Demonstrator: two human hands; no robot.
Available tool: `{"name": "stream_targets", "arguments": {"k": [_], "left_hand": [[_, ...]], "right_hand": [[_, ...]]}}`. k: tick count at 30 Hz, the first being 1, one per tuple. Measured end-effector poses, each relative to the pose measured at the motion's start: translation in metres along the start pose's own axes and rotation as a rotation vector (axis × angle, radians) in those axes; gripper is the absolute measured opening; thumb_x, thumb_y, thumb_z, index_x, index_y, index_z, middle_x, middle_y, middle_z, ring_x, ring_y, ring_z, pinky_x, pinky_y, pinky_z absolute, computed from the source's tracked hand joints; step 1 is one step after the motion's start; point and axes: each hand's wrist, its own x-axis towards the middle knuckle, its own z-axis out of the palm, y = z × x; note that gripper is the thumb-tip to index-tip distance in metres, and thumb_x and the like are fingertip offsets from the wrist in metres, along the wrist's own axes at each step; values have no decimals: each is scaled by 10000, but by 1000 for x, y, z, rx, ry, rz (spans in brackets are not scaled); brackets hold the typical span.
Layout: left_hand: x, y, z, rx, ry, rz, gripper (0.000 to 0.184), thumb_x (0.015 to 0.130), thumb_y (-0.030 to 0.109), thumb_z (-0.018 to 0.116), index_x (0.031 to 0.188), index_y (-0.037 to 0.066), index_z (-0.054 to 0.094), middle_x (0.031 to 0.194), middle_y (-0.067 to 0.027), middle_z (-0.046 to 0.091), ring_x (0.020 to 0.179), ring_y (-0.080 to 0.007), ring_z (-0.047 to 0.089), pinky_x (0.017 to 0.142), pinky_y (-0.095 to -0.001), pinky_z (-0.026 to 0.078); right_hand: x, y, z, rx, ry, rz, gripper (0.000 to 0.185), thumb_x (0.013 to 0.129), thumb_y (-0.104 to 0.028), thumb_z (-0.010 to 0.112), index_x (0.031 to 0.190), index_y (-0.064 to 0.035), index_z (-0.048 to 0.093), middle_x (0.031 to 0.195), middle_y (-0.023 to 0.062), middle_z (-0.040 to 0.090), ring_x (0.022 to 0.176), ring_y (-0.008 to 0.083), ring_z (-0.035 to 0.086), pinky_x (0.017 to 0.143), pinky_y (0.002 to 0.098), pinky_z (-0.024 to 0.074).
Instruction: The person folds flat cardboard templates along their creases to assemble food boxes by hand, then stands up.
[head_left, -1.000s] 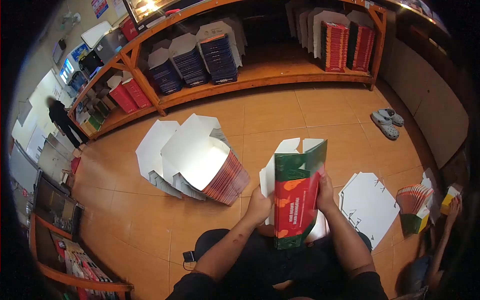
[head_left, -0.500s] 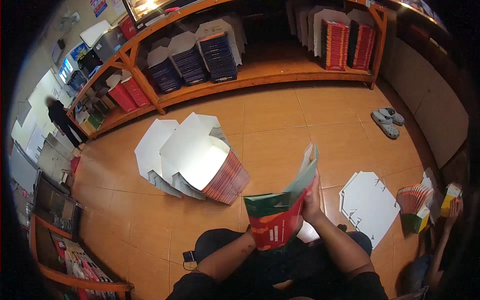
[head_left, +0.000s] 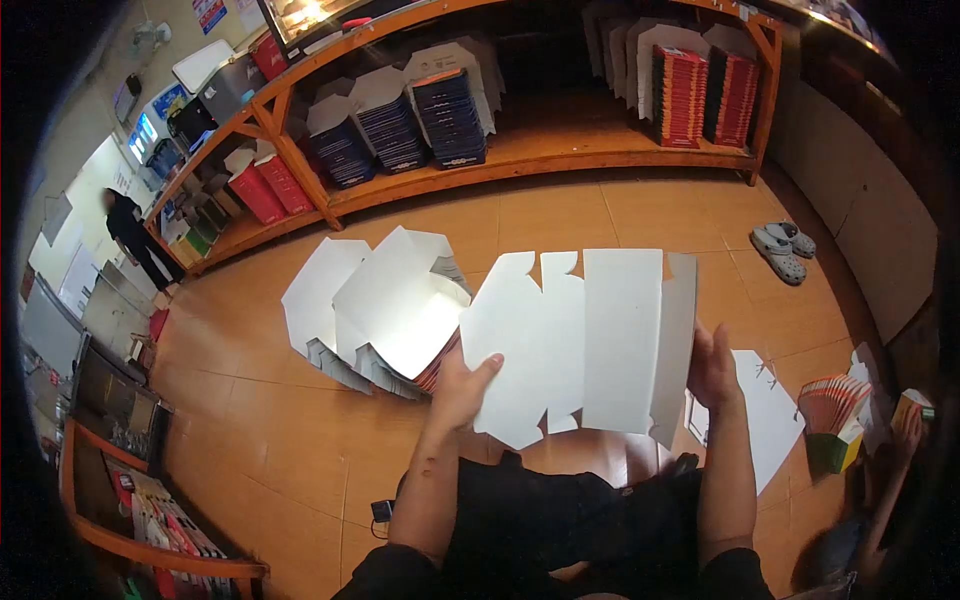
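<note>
A cardboard box blank (head_left: 545, 340), flat and white side up, with notched edges and crease lines, is held over my lap. My left hand (head_left: 462, 390) grips its left edge, thumb on top and fingers underneath. At the opposite edge my right hand (head_left: 712, 368) rests with fingers stretched upright against the raised narrow end panel. Just left of the blank, two stacks of nested part-folded boxes (head_left: 390, 310), white inside and red outside, lie on the floor. Partly behind my right forearm is a flat white blank (head_left: 768, 420) on the tiles.
A wooden shelf (head_left: 560, 155) along the back holds stacks of blue and red boxes. Grey clogs (head_left: 780, 252) stand at the right. Nearby are a stack of orange-edged nested boxes (head_left: 835, 405) and another person's hand (head_left: 908, 430) on a box. A wooden rack (head_left: 165, 560) is lower left.
The blank, earlier bent with its red and green printed side showing, is now spread flat, white side up. My left hand has come into view at its left edge; my right hand moved right.
</note>
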Motion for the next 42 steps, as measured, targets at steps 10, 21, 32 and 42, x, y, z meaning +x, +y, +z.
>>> {"name": "stream_targets", "arguments": {"k": [10, 21, 32, 42], "left_hand": [[6, 4, -24, -171, -175, -109, 653, 912, 282, 630, 1408, -26, 339, 1299, -191, 527, 1172, -259, 535, 985, -380, 440], [-3, -27, 48, -953, -488, 137, 865, 858, 607, 564, 1456, 56, 267, 1455, -119, 366, 1322, -288, 381, 1008, -434, 410], [1, -37, 51, -711, 132, -185, 370, 959, 138, 553, 1266, -54, 477, 1211, -131, 568, 1097, -218, 563, 939, -357, 478], [-5, -30, 55, -697, 150, -149, 381, 972, 182, 538, 1267, -49, 472, 1215, -138, 572, 1086, -231, 579, 921, -363, 495]], "right_hand": [[15, 3, -22, -217, 175, -76, 373, 911, -53, 561, 1267, 24, 481, 1163, 137, 605, 1092, 205, 565, 947, 365, 451], [20, 16, -2, 56, 331, -242, 463, 937, -42, 494, 1371, -49, 330, 1267, 144, 521, 1160, 251, 532, 987, 395, 460], [19, 30, 10, 68, 298, -215, 397, 931, -35, 507, 1306, -94, 390, 1207, 120, 547, 1081, 231, 578, 938, 393, 501], [29, 57, -18, 34, 328, -328, 213, 905, -18, 539, 1107, -84, 529, 1099, 69, 576, 1004, 166, 566, 904, 324, 476]]}}
